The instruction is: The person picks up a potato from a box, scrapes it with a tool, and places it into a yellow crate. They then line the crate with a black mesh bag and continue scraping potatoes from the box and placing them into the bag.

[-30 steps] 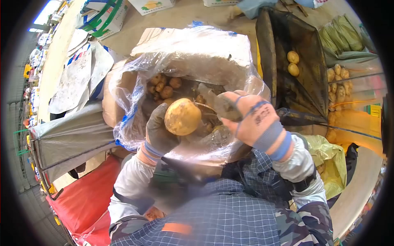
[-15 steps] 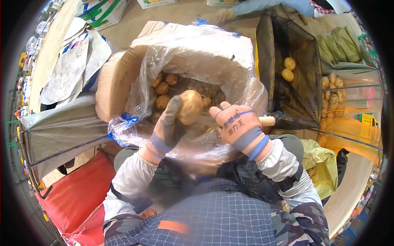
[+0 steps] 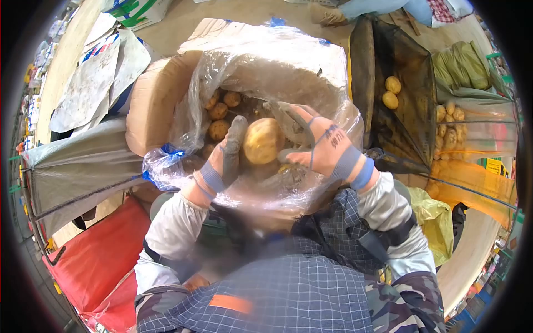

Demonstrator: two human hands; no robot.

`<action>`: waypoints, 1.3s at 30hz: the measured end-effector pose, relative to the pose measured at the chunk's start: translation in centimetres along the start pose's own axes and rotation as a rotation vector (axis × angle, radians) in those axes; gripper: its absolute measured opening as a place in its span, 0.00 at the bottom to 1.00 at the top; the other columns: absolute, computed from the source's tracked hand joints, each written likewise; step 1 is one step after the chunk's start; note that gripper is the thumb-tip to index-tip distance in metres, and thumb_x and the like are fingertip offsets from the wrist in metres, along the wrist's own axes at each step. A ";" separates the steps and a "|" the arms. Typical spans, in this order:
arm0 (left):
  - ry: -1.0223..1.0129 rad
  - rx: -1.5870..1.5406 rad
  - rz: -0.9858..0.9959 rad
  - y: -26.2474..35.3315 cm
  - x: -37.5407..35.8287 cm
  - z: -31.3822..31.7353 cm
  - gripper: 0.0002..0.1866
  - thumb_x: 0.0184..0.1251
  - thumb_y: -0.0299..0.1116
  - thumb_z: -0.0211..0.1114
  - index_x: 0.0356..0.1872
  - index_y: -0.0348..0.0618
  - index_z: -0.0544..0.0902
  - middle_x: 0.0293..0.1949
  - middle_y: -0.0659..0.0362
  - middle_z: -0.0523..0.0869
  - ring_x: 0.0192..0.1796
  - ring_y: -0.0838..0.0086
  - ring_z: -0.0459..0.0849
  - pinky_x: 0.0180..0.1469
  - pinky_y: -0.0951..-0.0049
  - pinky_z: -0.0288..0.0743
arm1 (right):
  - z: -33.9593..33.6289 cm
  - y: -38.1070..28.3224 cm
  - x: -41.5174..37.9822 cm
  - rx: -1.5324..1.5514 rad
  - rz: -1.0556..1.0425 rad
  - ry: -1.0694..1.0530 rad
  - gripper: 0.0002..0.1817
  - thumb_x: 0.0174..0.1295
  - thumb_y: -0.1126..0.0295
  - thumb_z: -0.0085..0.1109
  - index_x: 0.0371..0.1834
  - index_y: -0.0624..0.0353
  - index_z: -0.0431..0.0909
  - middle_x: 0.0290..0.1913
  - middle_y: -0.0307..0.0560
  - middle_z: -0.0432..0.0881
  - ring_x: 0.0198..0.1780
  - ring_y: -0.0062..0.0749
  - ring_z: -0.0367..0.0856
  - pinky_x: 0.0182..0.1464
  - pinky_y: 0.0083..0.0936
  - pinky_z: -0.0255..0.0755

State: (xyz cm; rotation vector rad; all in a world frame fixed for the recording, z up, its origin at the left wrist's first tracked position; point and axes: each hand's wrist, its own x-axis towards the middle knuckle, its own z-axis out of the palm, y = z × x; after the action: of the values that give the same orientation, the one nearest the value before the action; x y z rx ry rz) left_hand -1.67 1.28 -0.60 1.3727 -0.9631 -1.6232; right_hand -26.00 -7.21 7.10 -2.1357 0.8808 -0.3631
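Note:
A large potato [image 3: 264, 141] rests against my left hand [image 3: 226, 151], whose grey-coated thumb side presses its left edge; the rest of the grip is hidden under it. My right hand [image 3: 322, 141], in the same kind of pink glove with grey palm, curves open at the potato's right, thumb and fingers apart. Both hands are over a cardboard box [image 3: 161, 105] lined with clear plastic film [image 3: 208, 77]. Inside, smaller potatoes [image 3: 218, 111] lie to the left, with loose soil around them.
Right of the box stands a dark mesh-lined bin [image 3: 408, 133] holding two potatoes [image 3: 392, 91]. Beyond it are bagged potatoes [image 3: 449, 130] and an orange net [image 3: 472, 186]. A red bag [image 3: 100, 261] hangs at lower left. Another person's leg [image 3: 366, 8] shows at the top.
My right hand has turned and opened from a curled pose, moving up and left toward the potato. A pale, round-ended piece beside it is out of sight now. The potato stays with my left hand.

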 end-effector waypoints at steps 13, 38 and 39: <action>-0.293 1.123 -0.059 -3.7 5.3 1.7 0.26 0.70 0.43 0.62 0.66 0.43 0.75 0.62 0.47 0.81 0.63 0.57 0.80 0.67 0.62 0.72 | -13.5 20.1 -5.5 0.475 0.498 0.510 0.38 0.56 0.68 0.76 0.67 0.64 0.66 0.41 0.45 0.84 0.34 0.25 0.84 0.30 0.23 0.81; -0.818 1.746 -0.148 -17.5 11.2 4.3 0.29 0.63 0.40 0.64 0.67 0.47 0.74 0.65 0.48 0.77 0.64 0.52 0.79 0.65 0.56 0.72 | -5.8 31.3 -14.8 0.866 1.237 0.536 0.22 0.63 0.59 0.65 0.56 0.60 0.80 0.39 0.50 0.87 0.21 0.26 0.72 0.23 0.27 0.69; -0.782 1.717 -0.174 -17.7 11.2 4.6 0.28 0.63 0.39 0.63 0.66 0.46 0.75 0.65 0.48 0.78 0.63 0.52 0.80 0.64 0.57 0.73 | -6.0 31.1 -15.1 0.865 1.216 0.540 0.22 0.63 0.59 0.65 0.56 0.59 0.79 0.39 0.50 0.87 0.21 0.26 0.73 0.23 0.27 0.69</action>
State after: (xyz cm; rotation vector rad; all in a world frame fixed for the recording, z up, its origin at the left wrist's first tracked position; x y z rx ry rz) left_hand -9.05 -1.51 -20.57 1.7143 -3.2047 -1.2472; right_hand -54.55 -14.18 -12.04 -0.4965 1.7233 -0.5231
